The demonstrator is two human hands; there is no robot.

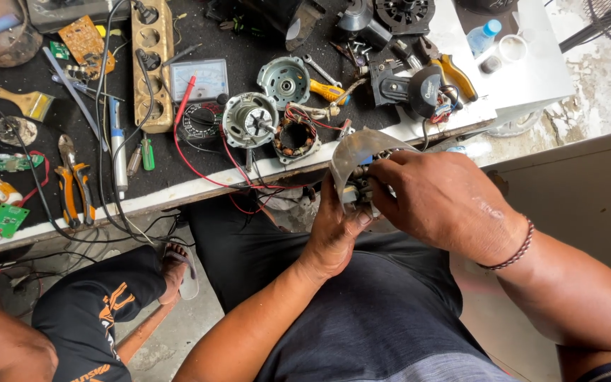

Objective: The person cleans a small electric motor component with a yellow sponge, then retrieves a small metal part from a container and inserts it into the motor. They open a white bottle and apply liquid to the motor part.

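Observation:
Both my hands meet just below the bench edge, over my lap. My left hand (337, 226) cups a small switch assembly (359, 189) from beneath, with a curved translucent grey plastic cover (351, 152) arching over it. My right hand (436, 194) comes in from the right and pinches the same part with its fingertips. A dark bead bracelet (521, 249) circles my right wrist. On the bench (199, 185) directly above lie a motor stator with copper windings (296, 138) and a rotor in its metal end housing (250, 119), joined by red wires.
The bench holds a wooden power strip (151, 64), an analogue multimeter (199, 79), orange-handled pliers (72, 185), a soldering iron (117, 145), green circuit boards (5, 221), a screwdriver (328, 90) and a plastic bottle (482, 35). Another person's knee (97, 304) and sandalled foot (178, 265) sit at lower left.

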